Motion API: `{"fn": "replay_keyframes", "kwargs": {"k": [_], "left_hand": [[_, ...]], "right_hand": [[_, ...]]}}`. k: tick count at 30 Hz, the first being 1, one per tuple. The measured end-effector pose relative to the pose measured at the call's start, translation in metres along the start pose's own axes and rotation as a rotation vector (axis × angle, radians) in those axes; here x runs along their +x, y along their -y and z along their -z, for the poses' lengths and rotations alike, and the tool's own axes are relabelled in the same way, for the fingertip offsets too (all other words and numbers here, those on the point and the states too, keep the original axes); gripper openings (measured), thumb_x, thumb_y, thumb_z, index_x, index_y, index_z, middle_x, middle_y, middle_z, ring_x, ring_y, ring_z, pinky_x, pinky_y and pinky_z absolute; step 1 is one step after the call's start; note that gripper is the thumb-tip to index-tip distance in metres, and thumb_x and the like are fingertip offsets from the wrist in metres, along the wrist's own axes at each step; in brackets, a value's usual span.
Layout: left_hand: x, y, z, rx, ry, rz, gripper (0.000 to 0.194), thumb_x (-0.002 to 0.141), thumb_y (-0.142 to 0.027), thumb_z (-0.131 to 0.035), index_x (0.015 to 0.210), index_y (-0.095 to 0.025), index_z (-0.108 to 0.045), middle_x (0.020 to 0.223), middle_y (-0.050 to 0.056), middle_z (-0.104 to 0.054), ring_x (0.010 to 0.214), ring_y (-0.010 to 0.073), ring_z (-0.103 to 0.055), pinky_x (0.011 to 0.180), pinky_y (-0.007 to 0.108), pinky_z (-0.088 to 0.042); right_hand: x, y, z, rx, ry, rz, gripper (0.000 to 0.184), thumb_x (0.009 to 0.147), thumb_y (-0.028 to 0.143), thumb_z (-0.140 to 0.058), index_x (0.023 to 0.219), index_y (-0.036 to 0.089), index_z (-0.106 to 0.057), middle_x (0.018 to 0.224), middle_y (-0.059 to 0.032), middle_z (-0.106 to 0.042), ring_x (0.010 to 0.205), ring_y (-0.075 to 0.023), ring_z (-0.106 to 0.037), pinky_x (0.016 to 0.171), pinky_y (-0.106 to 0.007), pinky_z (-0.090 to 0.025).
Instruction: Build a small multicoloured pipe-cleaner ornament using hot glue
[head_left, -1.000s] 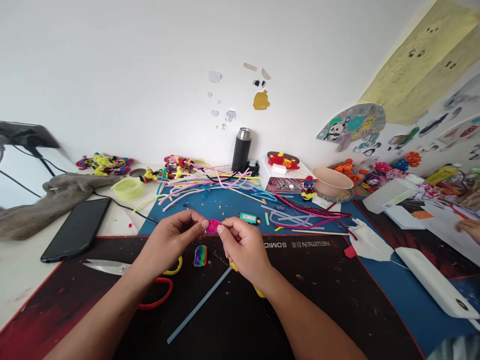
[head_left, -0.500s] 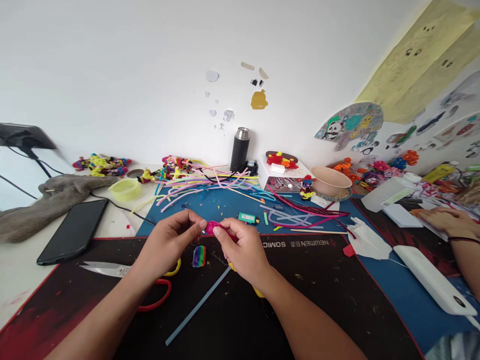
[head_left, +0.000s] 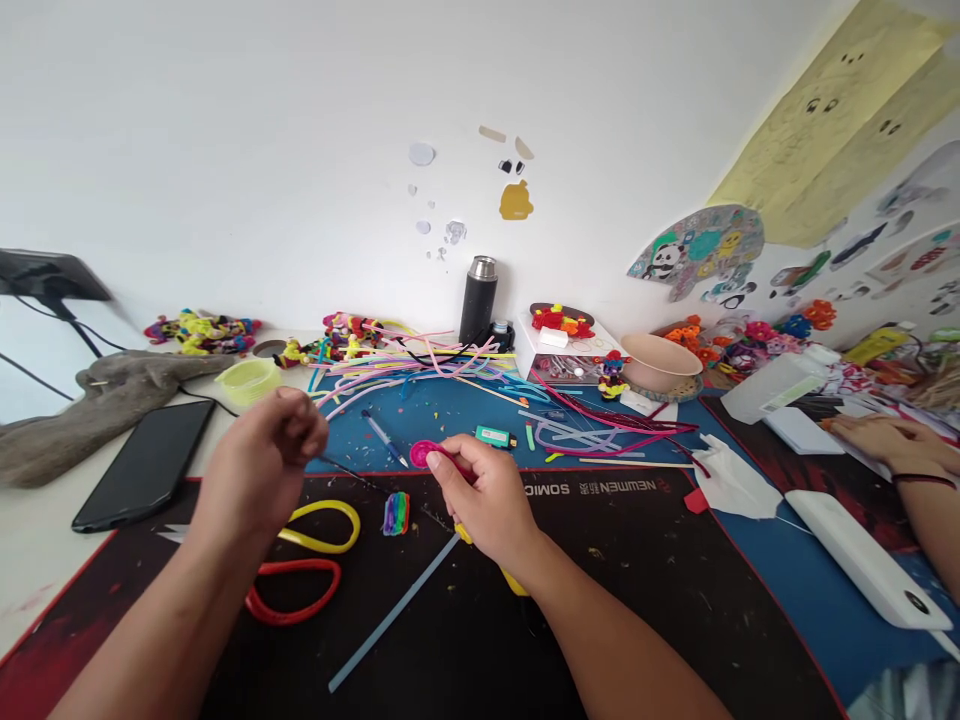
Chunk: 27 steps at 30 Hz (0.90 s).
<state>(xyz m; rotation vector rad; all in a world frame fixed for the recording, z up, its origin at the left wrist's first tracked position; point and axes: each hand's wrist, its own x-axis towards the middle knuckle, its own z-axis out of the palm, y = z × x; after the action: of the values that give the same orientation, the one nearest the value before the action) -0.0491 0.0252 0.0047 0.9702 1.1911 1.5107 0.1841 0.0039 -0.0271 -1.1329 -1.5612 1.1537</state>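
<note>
My right hand [head_left: 487, 500] pinches a small bright pink round piece [head_left: 425, 453], like a coiled disc, between thumb and fingers. My left hand [head_left: 262, 450] is raised to the left, apart from it, with fingers curled; whatever they may hold is hidden. Below the left hand, scissors [head_left: 292, 595] with one red and one yellow loop lie on the black mat. A small rainbow-striped piece [head_left: 396, 514] sits between the hands. Under my right hand, a yellow object [head_left: 516, 582] is mostly covered, and a blue-grey stick [head_left: 394, 615] reaches out from near it.
A pen [head_left: 386, 440] and a pile of coloured pipe cleaners [head_left: 420, 365] lie farther back. A black thermos [head_left: 478, 300] stands against the wall. At left is a phone [head_left: 142, 465]. To the right are a bowl [head_left: 660, 360], a white power bank [head_left: 870, 560] and another person's hand [head_left: 877, 440].
My left hand has come off the pink piece and moved left and back towards me, uncovering the pen and the scissor loops. The right hand keeps its hold nearly in place.
</note>
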Motion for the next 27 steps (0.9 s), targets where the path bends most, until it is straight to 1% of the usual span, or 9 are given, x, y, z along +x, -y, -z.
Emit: {"fn": "replay_keyframes", "kwargs": {"k": [2, 4, 7, 8, 10, 15, 17, 20, 27], "left_hand": [[0.002, -0.01, 0.0, -0.158, -0.115, -0.05, 0.04, 0.087, -0.026, -0.072, 0.066, -0.022, -0.039, 0.066, -0.006, -0.031, 0.056, 0.0097, -0.03, 0.051, 0.023, -0.031], [0.0, -0.018, -0.004, -0.143, -0.143, -0.03, 0.044, 0.083, -0.026, -0.076, 0.062, -0.022, -0.038, 0.06, -0.007, -0.032, 0.052, 0.0088, -0.03, 0.048, 0.024, -0.03], [-0.005, -0.017, -0.014, -0.09, -0.099, 0.014, 0.024, 0.074, -0.029, -0.081, 0.067, -0.022, -0.059, 0.059, -0.004, -0.05, 0.052, 0.0117, -0.042, 0.048, 0.025, -0.033], [-0.007, -0.013, -0.017, -0.072, -0.074, 0.032, 0.018, 0.072, -0.027, -0.084, 0.073, -0.022, -0.067, 0.061, -0.003, -0.055, 0.053, 0.0126, -0.046, 0.049, 0.025, -0.035], [-0.011, -0.005, -0.019, -0.023, -0.003, 0.056, 0.018, 0.07, -0.029, -0.088, 0.074, -0.022, -0.073, 0.06, -0.002, -0.06, 0.055, 0.0141, -0.05, 0.051, 0.026, -0.038], [-0.015, 0.006, -0.015, 0.171, 0.274, 0.032, 0.032, 0.079, -0.051, -0.092, 0.096, -0.025, -0.087, 0.074, 0.003, -0.073, 0.067, 0.0184, -0.06, 0.06, 0.027, -0.046], [-0.017, 0.005, -0.014, 0.2, 0.327, 0.055, 0.038, 0.077, -0.054, -0.095, 0.101, -0.026, -0.089, 0.083, 0.005, -0.077, 0.072, 0.0197, -0.063, 0.062, 0.028, -0.048], [-0.017, 0.003, -0.015, 0.21, 0.388, 0.086, 0.037, 0.072, -0.054, -0.099, 0.093, -0.025, -0.089, 0.09, 0.008, -0.08, 0.079, 0.0217, -0.066, 0.067, 0.029, -0.052], [-0.017, 0.007, -0.017, 0.214, 0.483, 0.12, 0.036, 0.074, -0.054, -0.098, 0.089, -0.023, -0.088, 0.076, 0.004, -0.073, 0.063, 0.0151, -0.055, 0.055, 0.025, -0.044]], "right_hand": [[-0.001, 0.0, 0.0, -0.005, 0.001, -0.002, 0.033, 0.105, 0.054, -0.064, 0.092, 0.024, -0.069, 0.058, 0.0044, -0.053, 0.05, -0.0143, -0.049, 0.048, -0.026, -0.04], [-0.001, 0.001, 0.0, -0.013, 0.004, -0.003, 0.034, 0.105, 0.055, -0.063, 0.092, 0.024, -0.07, 0.058, 0.0043, -0.053, 0.05, -0.0147, -0.05, 0.048, -0.026, -0.041], [-0.001, 0.001, -0.001, -0.02, 0.005, 0.005, 0.035, 0.104, 0.056, -0.064, 0.091, 0.024, -0.071, 0.058, 0.0041, -0.053, 0.051, -0.015, -0.051, 0.048, -0.026, -0.04], [-0.001, 0.0, -0.001, -0.021, 0.005, 0.007, 0.035, 0.104, 0.056, -0.064, 0.091, 0.024, -0.071, 0.058, 0.0041, -0.053, 0.051, -0.0149, -0.051, 0.048, -0.026, -0.04], [0.0, 0.0, -0.001, -0.021, 0.004, 0.007, 0.035, 0.104, 0.056, -0.064, 0.091, 0.024, -0.07, 0.059, 0.004, -0.054, 0.05, -0.0145, -0.051, 0.048, -0.026, -0.04], [0.0, 0.003, -0.001, -0.017, 0.014, 0.012, 0.033, 0.103, 0.054, -0.064, 0.091, 0.024, -0.069, 0.061, 0.0045, -0.054, 0.05, -0.0137, -0.05, 0.048, -0.025, -0.039], [0.0, 0.004, -0.001, -0.016, 0.023, 0.019, 0.03, 0.104, 0.051, -0.064, 0.09, 0.024, -0.069, 0.06, 0.0047, -0.053, 0.049, -0.0134, -0.05, 0.048, -0.025, -0.039], [-0.001, 0.004, -0.001, -0.026, 0.044, 0.024, 0.028, 0.105, 0.048, -0.064, 0.09, 0.024, -0.069, 0.06, 0.0048, -0.053, 0.049, -0.0135, -0.05, 0.048, -0.025, -0.038], [-0.003, 0.006, -0.001, -0.081, 0.061, 0.059, 0.028, 0.105, 0.046, -0.062, 0.09, 0.023, -0.071, 0.067, 0.0034, -0.055, 0.054, -0.0133, -0.052, 0.052, -0.026, -0.039]]}}
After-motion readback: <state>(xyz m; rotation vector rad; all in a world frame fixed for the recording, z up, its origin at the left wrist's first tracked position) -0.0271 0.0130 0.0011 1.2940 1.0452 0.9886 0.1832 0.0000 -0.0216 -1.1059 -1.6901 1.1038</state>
